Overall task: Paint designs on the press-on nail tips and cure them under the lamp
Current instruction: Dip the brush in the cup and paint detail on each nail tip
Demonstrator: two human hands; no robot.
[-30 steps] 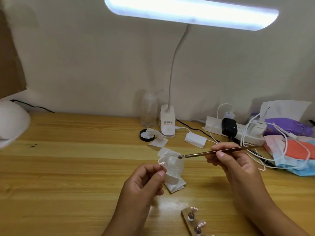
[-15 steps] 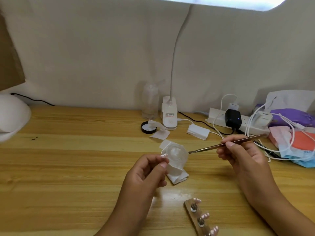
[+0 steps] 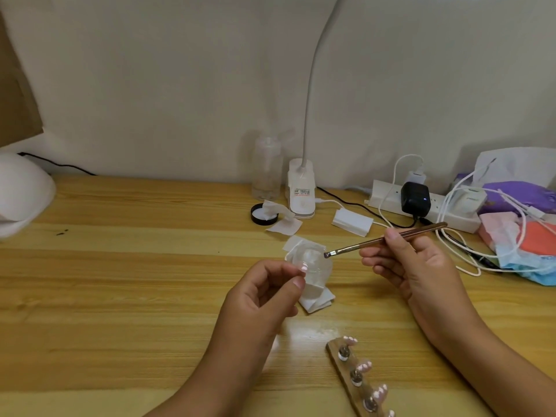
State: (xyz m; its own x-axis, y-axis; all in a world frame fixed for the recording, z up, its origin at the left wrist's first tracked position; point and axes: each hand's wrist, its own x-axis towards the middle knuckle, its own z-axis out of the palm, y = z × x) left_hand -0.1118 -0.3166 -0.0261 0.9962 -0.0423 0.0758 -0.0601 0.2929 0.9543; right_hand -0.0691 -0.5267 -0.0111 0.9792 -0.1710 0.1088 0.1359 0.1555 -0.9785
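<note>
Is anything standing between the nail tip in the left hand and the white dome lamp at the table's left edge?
Nothing visible does. The left hand pinches the nail tip; towards the dome lamp lies only bare table with a small dark speck.

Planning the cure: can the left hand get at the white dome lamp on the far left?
Probably yes: bare table lies between the left hand and the white dome lamp, though its fingers pinch a nail tip.

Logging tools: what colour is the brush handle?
Brush handle coppery brown, held by right hand; head view.
</note>
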